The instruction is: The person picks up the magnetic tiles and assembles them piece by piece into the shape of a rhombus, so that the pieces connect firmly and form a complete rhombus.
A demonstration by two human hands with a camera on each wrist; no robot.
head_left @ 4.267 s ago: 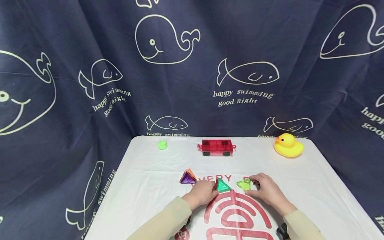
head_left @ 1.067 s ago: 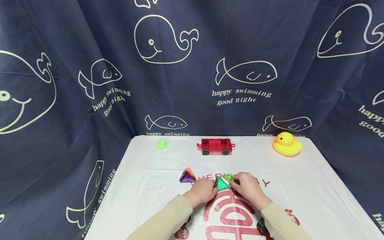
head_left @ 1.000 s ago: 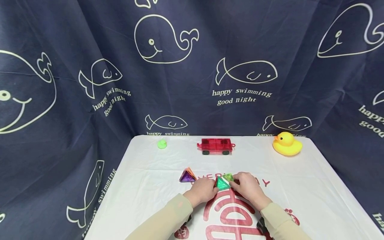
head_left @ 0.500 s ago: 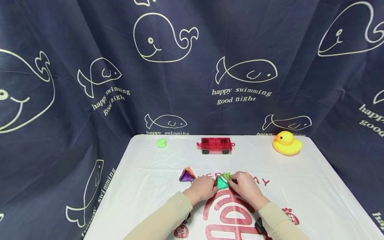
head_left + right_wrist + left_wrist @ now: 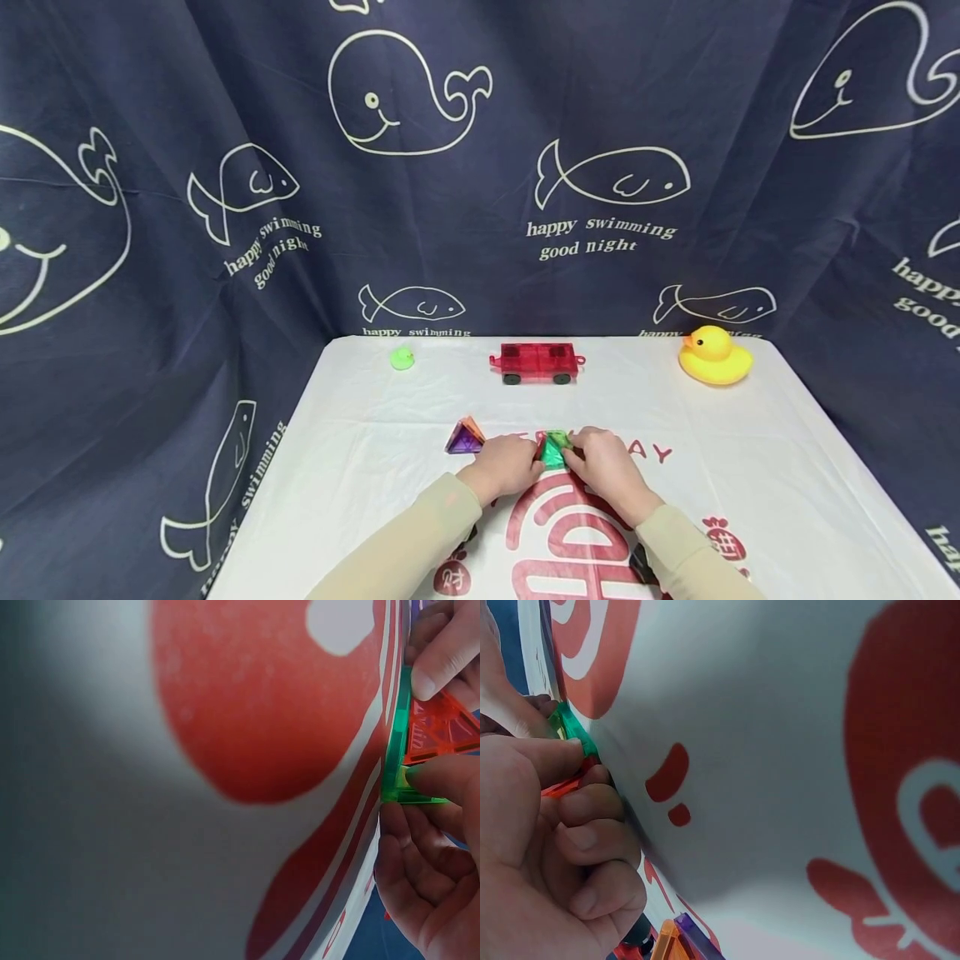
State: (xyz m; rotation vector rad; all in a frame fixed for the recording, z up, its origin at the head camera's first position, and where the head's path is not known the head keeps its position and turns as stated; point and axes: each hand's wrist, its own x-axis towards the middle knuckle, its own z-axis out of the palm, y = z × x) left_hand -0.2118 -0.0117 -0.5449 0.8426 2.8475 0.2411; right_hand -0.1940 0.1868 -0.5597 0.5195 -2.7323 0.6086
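Near the middle of the table, my left hand [image 5: 510, 464] pinches a translucent red triangular magnetic tile [image 5: 442, 724], clearest in the right wrist view. Its thumb and a fingertip are at the tile's edge. A teal-green triangular tile [image 5: 552, 456] stands against the red one, between the hands. From the other side my right hand [image 5: 606, 468] pinches a lime-green triangular tile [image 5: 559, 436], held against the teal tile's edge. Fingers cover much of the lime and red tiles. To the left of my left hand sits a small pyramid of purple and orange tiles [image 5: 465, 437].
A red wheeled toy car base [image 5: 537, 361] stands at the back of the white-covered table [image 5: 360, 483]. A small green duck [image 5: 402, 357] is at back left, a large yellow duck [image 5: 716, 357] at back right. A dark blue whale-print curtain [image 5: 450, 217] hangs behind.
My right hand has brought the lime-green tile leftward from apart to against the teal tile. Over the last second it has shifted slightly further left. My left hand has stayed nearly still.
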